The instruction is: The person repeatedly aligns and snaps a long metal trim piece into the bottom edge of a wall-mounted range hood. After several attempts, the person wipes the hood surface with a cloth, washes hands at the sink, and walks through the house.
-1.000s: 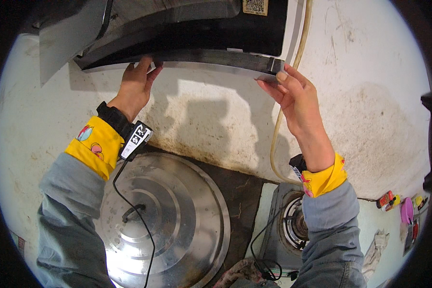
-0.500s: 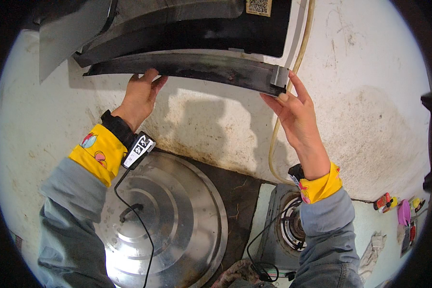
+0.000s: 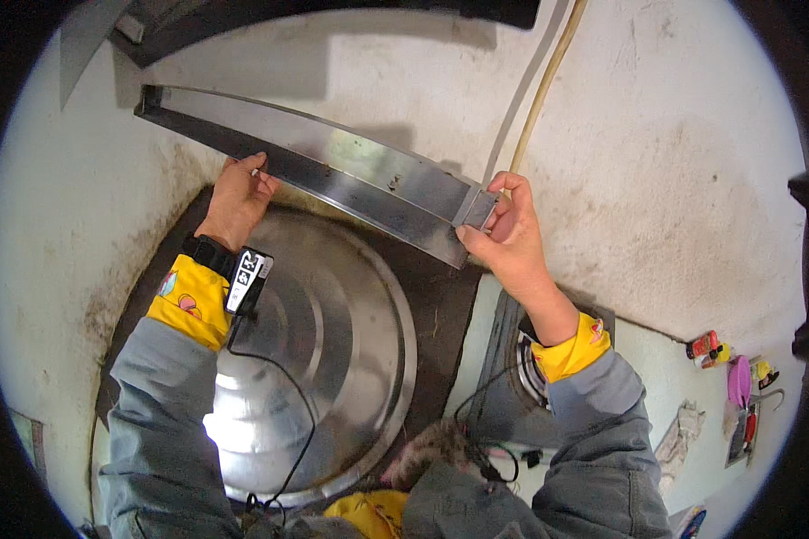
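Observation:
A long, narrow metal grease tray (image 3: 342,184) hangs in front of the wall, its shiny, smudged inner side showing. It tilts down toward the right. My left hand (image 3: 240,196) grips its lower edge left of the middle, thumb on the near face. At the right end, my right hand (image 3: 510,229) pinches the corner between thumb and fingers. Above is the dark underside of a range hood (image 3: 351,11), apart from the tray.
Below lies a large round metal lid (image 3: 333,296) on a dark stove top. To its right stands a gas burner (image 3: 530,368). A beige hose (image 3: 548,81) runs down the wall. Small bottles (image 3: 706,349), a purple item (image 3: 739,382) and a rag (image 3: 681,440) are at the far right.
The tray has come away from just under the hood, moving down and tilting so its inside shows. Both hands have moved down with it, and the view has shifted lower.

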A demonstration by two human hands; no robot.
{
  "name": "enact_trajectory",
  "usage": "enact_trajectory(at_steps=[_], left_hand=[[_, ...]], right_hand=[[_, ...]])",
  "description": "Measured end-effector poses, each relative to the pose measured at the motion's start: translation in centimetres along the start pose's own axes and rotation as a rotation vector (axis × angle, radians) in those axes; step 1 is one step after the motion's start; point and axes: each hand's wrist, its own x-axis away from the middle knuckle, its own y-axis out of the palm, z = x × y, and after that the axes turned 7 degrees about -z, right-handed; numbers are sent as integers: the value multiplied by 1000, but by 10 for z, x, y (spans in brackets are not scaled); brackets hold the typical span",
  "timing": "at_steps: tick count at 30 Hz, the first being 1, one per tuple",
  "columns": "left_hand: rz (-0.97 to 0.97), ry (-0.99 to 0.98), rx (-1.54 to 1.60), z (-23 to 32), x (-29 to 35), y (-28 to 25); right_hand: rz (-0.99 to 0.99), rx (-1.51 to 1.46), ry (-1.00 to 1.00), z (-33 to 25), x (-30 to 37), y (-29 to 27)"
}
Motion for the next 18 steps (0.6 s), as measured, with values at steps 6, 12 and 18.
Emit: enact_trajectory(at_steps=[6, 12, 18], left_hand=[[-15, -42, 30, -8, 72, -56], [66, -77, 75, -2, 111, -97], [0, -80, 6, 3, 113, -100]], right_hand=[[-59, 170, 109, 10, 65, 42], [-35, 209, 147, 22, 104, 73], [-55, 202, 172, 24, 102, 75]])
